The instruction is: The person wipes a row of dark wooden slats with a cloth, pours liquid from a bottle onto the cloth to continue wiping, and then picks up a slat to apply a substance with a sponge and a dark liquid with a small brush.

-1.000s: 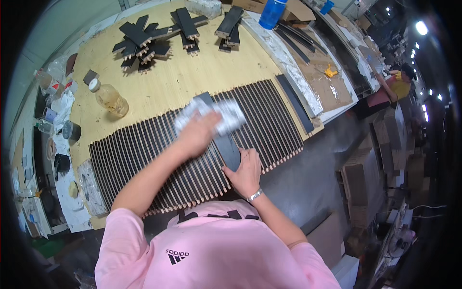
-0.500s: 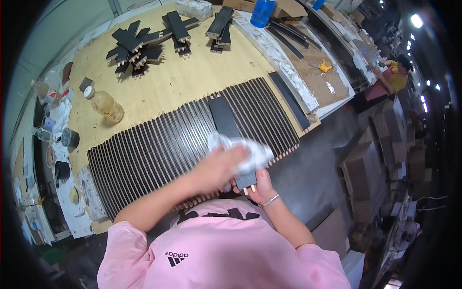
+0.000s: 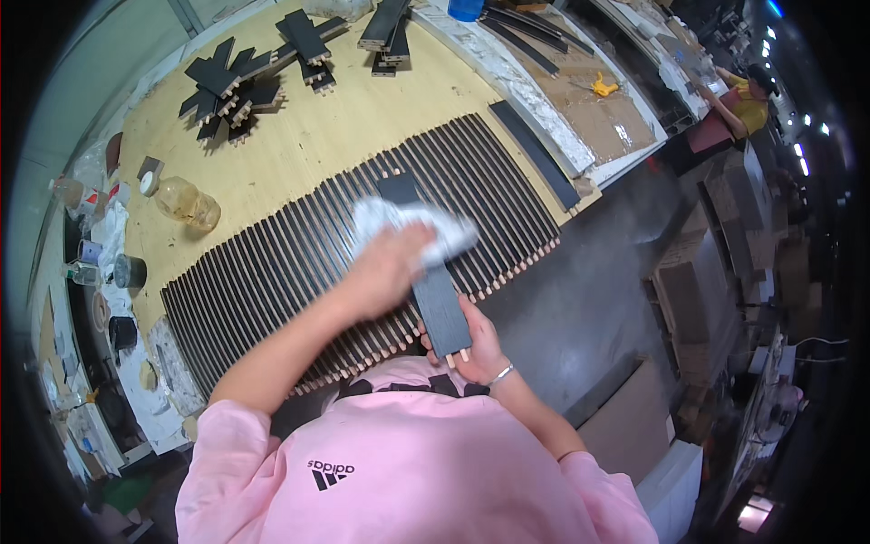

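Observation:
My left hand (image 3: 391, 265) presses a crumpled white cloth (image 3: 444, 238) onto a black wooden slat (image 3: 439, 313), somewhat smeared by motion. The near end of that slat sits in my right hand (image 3: 478, 340), thumb along its side and fingers beneath. Two pale dowel pins stick out of the slat at this end; its far end, also with pins, shows beyond the cloth. Below it, a long row of dark slats (image 3: 290, 263) stands on edge, packed side by side on the light wooden board (image 3: 299, 172), pins at both ends.
Loose piles of black slats (image 3: 227, 86) lie at the far left. A plastic bottle of yellowish liquid (image 3: 186, 201) rests near small dark cups (image 3: 130, 270). One dark slat (image 3: 535, 154) lies right of the row. Cardboard boxes (image 3: 693, 272) stand right; a person (image 3: 739, 109) works beyond.
My left hand and the cloth have moved away from me along the slat, uncovering its near part. My right hand still grips the near end. The view has shifted slightly.

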A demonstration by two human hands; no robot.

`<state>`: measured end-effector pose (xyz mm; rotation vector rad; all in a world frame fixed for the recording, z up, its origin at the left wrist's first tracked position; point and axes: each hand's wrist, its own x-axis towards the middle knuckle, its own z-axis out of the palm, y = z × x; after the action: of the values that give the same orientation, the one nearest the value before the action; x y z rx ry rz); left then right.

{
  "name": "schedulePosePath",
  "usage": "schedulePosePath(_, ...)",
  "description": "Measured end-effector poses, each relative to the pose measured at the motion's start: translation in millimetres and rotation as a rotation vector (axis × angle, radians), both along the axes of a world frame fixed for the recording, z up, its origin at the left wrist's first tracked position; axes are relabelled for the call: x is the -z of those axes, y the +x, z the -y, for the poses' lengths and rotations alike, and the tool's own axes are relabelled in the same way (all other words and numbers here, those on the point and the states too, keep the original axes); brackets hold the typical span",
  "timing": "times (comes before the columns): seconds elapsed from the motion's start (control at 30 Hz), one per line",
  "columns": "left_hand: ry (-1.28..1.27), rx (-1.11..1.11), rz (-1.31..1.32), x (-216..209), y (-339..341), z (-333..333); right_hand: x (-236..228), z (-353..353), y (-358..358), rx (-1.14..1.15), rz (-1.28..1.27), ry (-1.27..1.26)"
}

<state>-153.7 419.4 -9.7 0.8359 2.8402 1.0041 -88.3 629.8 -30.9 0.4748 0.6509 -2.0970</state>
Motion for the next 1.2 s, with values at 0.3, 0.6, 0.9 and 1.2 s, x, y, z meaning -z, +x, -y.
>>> schedulePosePath(0.3,0.126,0.337,-0.031,-26.6,63.2,-18.5,14.2,-17.4,-12.9,0.368,0.138,-0.225)
schedulePosePath(0.6,0.722,-0.379,0.337,-46.2,44.1,52.5,-22.5,-4.0,-51.1,0.087,-0.336,-0.076)
schedulePosePath(0.9,-0.057,-0.179,-0.278,-40.8,-0.8,52.0,-49.7,11.0,-20.6,-0.1,-0.384,0.088)
schedulePosePath(1.2,1.486,-0.601,0.453,-27.3,-12.4,112.3,-26.4,-10.6,8.2,-0.087,-0.462,0.002)
